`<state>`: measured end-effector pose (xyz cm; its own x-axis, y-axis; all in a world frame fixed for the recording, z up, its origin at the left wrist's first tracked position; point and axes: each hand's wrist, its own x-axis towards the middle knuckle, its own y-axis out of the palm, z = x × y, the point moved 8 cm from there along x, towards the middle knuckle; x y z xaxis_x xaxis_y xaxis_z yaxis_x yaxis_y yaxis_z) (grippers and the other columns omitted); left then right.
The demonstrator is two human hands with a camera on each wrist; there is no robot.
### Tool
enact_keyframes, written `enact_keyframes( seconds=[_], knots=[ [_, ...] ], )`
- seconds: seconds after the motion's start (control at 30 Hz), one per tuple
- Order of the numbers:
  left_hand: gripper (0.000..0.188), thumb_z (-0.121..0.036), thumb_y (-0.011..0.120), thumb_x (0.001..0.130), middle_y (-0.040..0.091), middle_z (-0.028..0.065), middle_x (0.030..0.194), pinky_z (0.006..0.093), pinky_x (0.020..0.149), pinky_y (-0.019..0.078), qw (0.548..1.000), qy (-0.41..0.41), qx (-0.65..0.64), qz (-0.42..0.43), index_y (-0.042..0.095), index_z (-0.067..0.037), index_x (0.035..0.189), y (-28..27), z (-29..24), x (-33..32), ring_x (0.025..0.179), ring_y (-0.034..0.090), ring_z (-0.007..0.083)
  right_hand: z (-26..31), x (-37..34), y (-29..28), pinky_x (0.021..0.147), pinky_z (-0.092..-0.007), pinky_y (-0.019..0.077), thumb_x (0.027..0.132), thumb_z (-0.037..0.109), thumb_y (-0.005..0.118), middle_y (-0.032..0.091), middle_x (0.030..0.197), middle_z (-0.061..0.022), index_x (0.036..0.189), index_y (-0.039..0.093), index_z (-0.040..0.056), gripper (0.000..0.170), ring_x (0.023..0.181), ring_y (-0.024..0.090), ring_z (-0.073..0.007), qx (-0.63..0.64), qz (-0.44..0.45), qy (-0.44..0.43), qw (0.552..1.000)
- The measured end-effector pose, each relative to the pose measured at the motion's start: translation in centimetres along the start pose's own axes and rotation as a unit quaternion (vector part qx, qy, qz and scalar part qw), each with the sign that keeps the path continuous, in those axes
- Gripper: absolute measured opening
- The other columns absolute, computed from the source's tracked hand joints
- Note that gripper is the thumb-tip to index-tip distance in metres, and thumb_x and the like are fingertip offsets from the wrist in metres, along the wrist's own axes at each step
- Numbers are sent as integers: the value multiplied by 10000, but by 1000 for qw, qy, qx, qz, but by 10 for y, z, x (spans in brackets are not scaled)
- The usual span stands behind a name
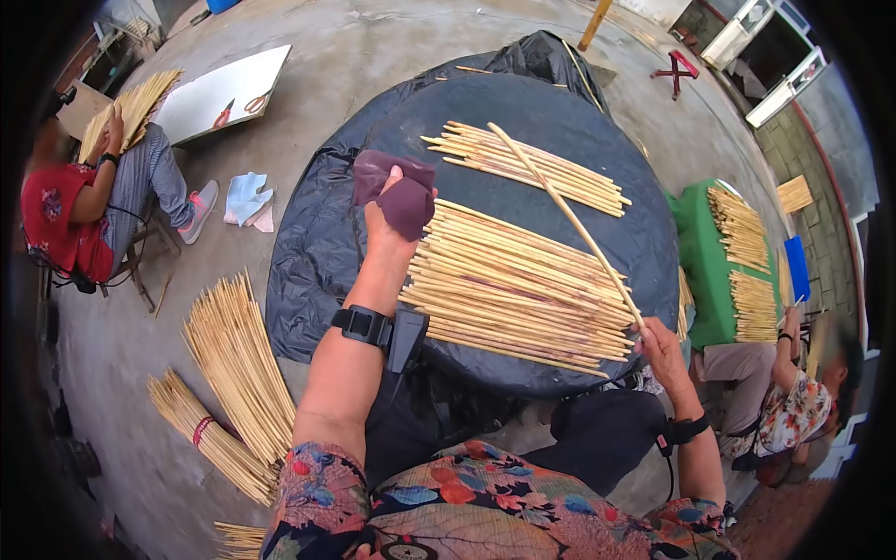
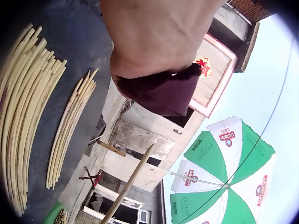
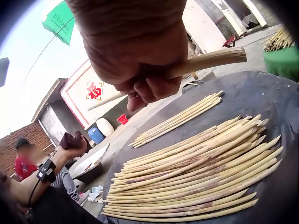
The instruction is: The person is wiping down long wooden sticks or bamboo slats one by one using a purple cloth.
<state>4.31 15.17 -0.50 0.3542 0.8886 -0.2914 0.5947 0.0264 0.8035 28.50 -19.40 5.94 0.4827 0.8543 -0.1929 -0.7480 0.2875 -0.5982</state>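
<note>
Head view has a round black-covered table point(image 1: 569, 107) in the middle and a green-covered table point(image 1: 695, 243) at right; a wide row of sticks point(image 1: 523, 289) lies near, a narrower row point(image 1: 532, 168) far. Above both slants one long stick point(image 1: 572, 214), its near end gripped by the right hand point(image 1: 665, 353). The left hand point(image 1: 385, 224) clutches a purple cloth point(image 1: 411, 210). Far off sits a red bucket point(image 3: 122, 119), contents hidden.
</note>
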Motion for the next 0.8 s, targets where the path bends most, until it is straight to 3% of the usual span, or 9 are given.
enact_keyframes(
  seconds=[0.03,0.1,0.17,0.37,0.57,0.67,0.73,0.77,0.8],
  knots=[
    [218,-229,573,828,573,87,806,349,661,527,998,-3,38,52,531,-34,914,18,7,-9,695,580,224,1,6,5,497,-172,300,916,184,398,454,642,21,967,532,46,199,574,385,-47,23,0,13,1000],
    [258,-242,585,823,576,62,784,280,577,508,990,-75,42,111,535,-17,939,28,39,-12,655,581,167,11,20,36,499,-164,300,920,185,394,454,640,17,968,530,39,206,574,383,-45,95,50,47,993],
    [291,-267,573,832,590,48,788,234,494,469,980,-114,78,140,539,-13,969,38,56,-31,616,578,125,28,38,77,456,-168,300,927,205,387,458,648,15,981,521,50,212,513,348,-39,171,88,0,981],
    [313,-260,571,833,590,65,805,274,601,519,971,-142,64,182,523,-1,1003,60,68,-54,691,602,171,57,70,165,432,-170,306,934,249,355,467,648,0,983,493,53,244,483,352,-41,240,152,35,958],
    [310,-215,598,810,579,77,863,300,610,516,959,-133,130,212,503,-14,1026,49,77,-47,780,594,182,58,80,184,418,-191,352,940,266,332,471,641,-18,995,484,56,265,445,389,-55,245,178,-5,953],
    [322,-186,624,786,560,50,907,273,633,483,947,-177,173,205,498,-34,1040,39,90,-49,835,558,130,51,77,197,514,-223,434,940,268,329,506,708,-45,1044,474,43,286,546,484,-89,260,211,-18,942],
    [317,-162,624,783,549,14,887,237,660,449,944,-30,212,251,505,-35,1047,62,71,-57,805,533,89,61,77,196,659,-269,468,939,273,333,537,835,-74,1103,458,10,334,714,539,-128,186,198,-74,960],
    [350,-138,624,778,540,-2,904,220,691,421,928,-20,257,269,493,-26,1083,66,71,-62,809,504,71,57,76,189,770,-303,450,923,250,378,549,974,-112,1135,458,5,333,856,554,-196,141,215,-51,965],
    [350,-138,624,778,540,-2,904,220,691,421,928,-22,254,272,493,-26,1083,66,73,-62,809,504,71,53,79,181,770,-303,450,923,250,378,549,974,-112,1135,458,5,333,856,554,-196,139,211,-50,966]
  ],
)
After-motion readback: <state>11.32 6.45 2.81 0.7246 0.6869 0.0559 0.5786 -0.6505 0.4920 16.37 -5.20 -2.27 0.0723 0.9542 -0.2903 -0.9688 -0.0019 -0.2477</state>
